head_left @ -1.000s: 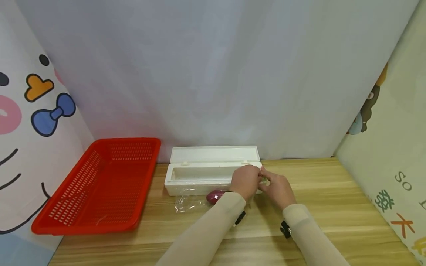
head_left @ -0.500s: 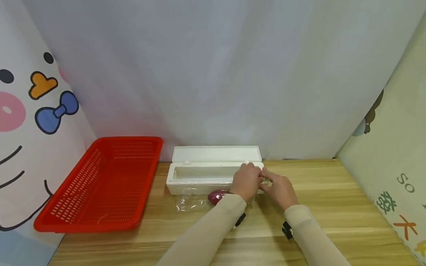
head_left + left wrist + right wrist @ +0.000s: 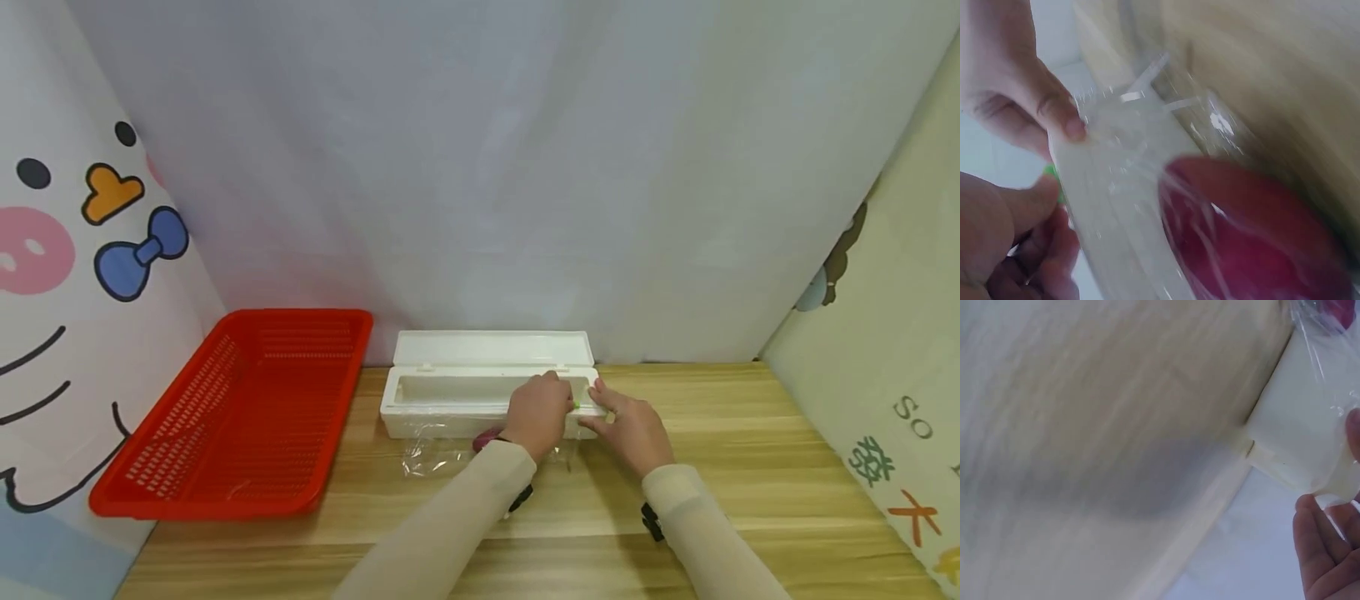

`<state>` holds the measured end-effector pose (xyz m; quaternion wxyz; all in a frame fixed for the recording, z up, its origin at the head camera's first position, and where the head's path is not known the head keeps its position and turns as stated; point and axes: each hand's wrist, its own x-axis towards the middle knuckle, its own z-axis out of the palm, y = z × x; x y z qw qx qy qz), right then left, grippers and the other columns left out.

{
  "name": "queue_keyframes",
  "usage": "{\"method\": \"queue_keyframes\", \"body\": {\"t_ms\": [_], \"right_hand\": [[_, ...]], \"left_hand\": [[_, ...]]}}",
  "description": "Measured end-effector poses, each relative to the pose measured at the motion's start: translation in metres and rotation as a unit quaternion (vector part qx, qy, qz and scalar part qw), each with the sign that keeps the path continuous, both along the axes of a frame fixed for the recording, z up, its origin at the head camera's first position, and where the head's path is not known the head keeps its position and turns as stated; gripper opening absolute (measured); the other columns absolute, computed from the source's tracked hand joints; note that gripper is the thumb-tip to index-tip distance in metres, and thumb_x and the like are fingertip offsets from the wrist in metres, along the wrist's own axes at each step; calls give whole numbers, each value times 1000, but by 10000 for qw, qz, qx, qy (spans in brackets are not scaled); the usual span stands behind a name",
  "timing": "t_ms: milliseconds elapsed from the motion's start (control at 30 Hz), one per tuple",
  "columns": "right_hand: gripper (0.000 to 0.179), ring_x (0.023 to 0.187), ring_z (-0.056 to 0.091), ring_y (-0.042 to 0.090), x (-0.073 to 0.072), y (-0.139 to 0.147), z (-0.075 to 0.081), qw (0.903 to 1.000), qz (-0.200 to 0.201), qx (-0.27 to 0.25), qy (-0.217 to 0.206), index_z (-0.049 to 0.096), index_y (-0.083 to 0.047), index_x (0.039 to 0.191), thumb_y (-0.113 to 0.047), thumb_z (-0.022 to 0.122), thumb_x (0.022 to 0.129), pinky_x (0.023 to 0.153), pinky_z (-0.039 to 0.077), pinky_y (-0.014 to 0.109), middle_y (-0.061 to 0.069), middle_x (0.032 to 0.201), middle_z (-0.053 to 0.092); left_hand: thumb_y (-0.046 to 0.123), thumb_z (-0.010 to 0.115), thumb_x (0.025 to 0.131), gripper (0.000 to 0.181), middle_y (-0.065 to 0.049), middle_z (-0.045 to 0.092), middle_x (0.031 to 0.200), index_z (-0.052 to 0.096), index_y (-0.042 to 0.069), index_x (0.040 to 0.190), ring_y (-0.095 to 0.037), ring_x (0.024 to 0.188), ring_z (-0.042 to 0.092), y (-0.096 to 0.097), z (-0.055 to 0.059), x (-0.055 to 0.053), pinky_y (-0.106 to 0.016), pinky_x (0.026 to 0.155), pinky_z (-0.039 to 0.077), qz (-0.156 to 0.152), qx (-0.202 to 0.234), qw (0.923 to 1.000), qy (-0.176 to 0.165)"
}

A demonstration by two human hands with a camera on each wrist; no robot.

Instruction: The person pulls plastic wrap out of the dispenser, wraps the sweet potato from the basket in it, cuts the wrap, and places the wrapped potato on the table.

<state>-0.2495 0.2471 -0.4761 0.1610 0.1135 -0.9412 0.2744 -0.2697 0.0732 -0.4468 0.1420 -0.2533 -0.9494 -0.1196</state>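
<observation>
A long white cling film box (image 3: 388, 408) stands lengthwise against the back, its lid (image 3: 491, 347) raised. My left hand (image 3: 537, 417) pinches a small green slider (image 3: 1052, 174) at the box's front rim, between thumb and fingers. My right hand (image 3: 634, 429) grips the right end of the box, with the thumb (image 3: 1067, 122) on the front face and fingers behind. Clear cling film (image 3: 426, 457) hangs down the front onto the table. A glossy purple-red oval thing (image 3: 1235, 231) lies before the box with film over it, partly hidden by my left wrist in the head view.
A red plastic basket (image 3: 322, 467) with slotted walls stands to the left of the box. Wood-grain tabletop (image 3: 697, 417) extends to the right and in front. A pale curtain (image 3: 480, 208) closes off the back, and printed sheets flank both sides.
My left hand has moved left along the box rim, away from my right hand, with the green slider in its fingers. The right hand stays at the box's right end.
</observation>
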Motion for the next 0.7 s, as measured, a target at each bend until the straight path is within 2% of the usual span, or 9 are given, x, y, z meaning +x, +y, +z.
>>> {"method": "queue_keyframes", "body": {"t_ms": [133,300,500,600,700], "right_hand": [[57,117,64,44,2,-2,3,9991,131,411,16,64,3,135,-23,83,88,94,54,53,18,142,58],[59,129,56,47,4,1,6,9965,445,707,-85,59,7,139,-24,78,93,105,46,57,23,148,52],[60,130,56,44,3,9,10,9848,726,1565,215,57,5,142,-26,76,95,112,38,62,23,148,55],[51,124,60,41,2,6,14,9838,780,1584,317,62,4,135,-24,77,94,110,41,60,21,136,64],[34,109,68,36,0,-1,19,9837,835,1528,453,69,1,118,-19,79,92,95,53,52,17,116,72]], "left_hand": [[29,75,94,12,3,71,86,80,18,93,-14,78,67,-9,3,3,-28,70,57,-55,-13,9999,140],[30,76,94,11,4,73,86,80,19,93,-14,79,68,-9,-2,3,-28,70,57,-39,-71,9996,267],[30,77,92,11,3,72,85,78,18,90,-15,79,67,-6,-5,3,-29,70,57,75,9,9995,314],[30,77,92,12,3,71,85,77,18,90,-15,79,67,-6,-5,3,-29,69,57,119,11,9994,313],[29,78,92,12,3,70,84,76,18,89,-16,79,67,-7,-4,3,-28,68,57,112,59,9994,329]]}}
